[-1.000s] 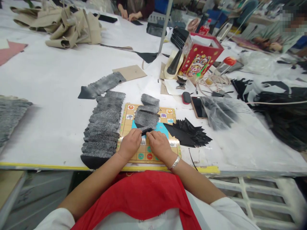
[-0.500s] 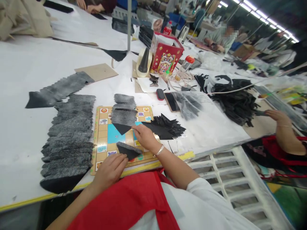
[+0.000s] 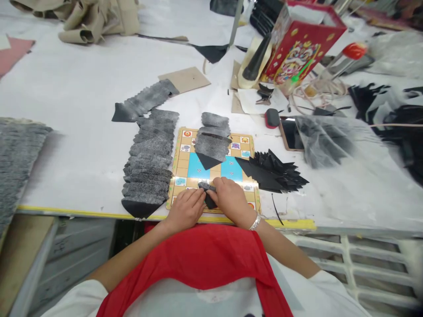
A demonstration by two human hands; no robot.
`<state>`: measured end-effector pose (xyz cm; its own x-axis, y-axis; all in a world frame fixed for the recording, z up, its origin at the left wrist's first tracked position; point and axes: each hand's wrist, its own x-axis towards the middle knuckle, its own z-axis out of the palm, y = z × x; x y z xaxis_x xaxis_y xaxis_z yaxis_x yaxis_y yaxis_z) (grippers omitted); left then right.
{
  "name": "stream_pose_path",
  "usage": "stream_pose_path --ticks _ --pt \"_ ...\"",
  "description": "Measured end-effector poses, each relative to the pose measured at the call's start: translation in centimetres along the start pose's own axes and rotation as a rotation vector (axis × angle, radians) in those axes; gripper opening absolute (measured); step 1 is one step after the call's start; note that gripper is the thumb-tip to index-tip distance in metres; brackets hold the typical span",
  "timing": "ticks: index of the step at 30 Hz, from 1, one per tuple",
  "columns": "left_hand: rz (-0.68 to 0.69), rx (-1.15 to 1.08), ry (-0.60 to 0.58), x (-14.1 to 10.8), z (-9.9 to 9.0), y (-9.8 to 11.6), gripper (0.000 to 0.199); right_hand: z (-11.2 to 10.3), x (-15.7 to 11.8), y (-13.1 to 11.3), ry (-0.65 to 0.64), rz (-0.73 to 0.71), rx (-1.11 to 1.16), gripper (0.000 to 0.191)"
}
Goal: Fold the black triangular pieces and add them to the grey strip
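Note:
A small black leather-like piece (image 3: 210,202) with a grey folded-over strip along its top lies on a game board (image 3: 181,172) printed with animals. My left hand (image 3: 187,207) presses its closed fingers onto the left end of this piece. From the other side, my right hand (image 3: 231,201) pinches the right end, its fingers covering part of the piece. Just beyond my hands, a short overlapping row of grey-backed pieces (image 3: 212,147) lies on the board. Fanned out to the right is a pile of pointed black pieces (image 3: 276,171).
A long overlapping stack of grey pieces (image 3: 147,165) stands left of the board, with a smaller row (image 3: 145,102) behind it. Farther back are a beige card (image 3: 187,80), a red box (image 3: 299,44), a phone (image 3: 291,133) and a plastic bag (image 3: 325,141). Yellow tape (image 3: 294,224) edges the table.
My right hand has come back from the short row to the piece at my left hand. Both hands now hold that piece. The view has swung left.

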<state>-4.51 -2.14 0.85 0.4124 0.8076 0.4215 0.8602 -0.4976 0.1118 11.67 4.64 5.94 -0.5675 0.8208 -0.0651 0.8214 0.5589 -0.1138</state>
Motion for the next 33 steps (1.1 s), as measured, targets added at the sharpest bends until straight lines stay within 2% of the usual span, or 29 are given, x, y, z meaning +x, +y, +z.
stream_pose_path --ticks 5,11,15,17,20,23,26,28,33 --pt "-0.025 0.031 0.008 0.0 -0.2 0.3 0.029 0.3 0.1 0.5 -0.018 -0.038 0.026 0.019" --pt "-0.088 -0.022 -0.032 -0.3 -0.1 0.2 0.034 2.2 -0.6 1.3 0.121 -0.164 0.152 0.025" --pt "-0.143 -0.140 -0.062 -0.3 -0.3 -0.1 0.034 3.3 -0.9 1.8 0.213 -0.251 0.172 0.027" --pt "-0.183 -0.248 -0.046 -0.2 -0.6 -0.4 0.032 3.6 -1.0 1.9 0.229 -0.283 0.162 0.028" --pt "-0.285 -0.366 0.047 -0.1 -1.0 -0.9 0.026 3.7 -1.0 1.9 0.238 -0.324 0.140 0.029" --pt "-0.290 -0.285 0.061 0.1 -1.1 -1.2 0.030 3.5 -1.1 1.9 0.249 -0.366 0.094 0.030" --pt "-0.191 -0.091 -0.062 0.3 -1.0 -1.1 0.041 3.3 -1.1 1.8 0.232 -0.400 0.049 0.030" --pt "-0.175 0.002 -0.117 0.4 -0.9 -0.9 0.043 3.2 -1.1 1.7 0.216 -0.412 0.033 0.030" --pt "-0.204 0.034 -0.138 0.2 -0.7 -0.7 0.045 3.1 -1.1 1.7 0.193 -0.422 0.022 0.030"
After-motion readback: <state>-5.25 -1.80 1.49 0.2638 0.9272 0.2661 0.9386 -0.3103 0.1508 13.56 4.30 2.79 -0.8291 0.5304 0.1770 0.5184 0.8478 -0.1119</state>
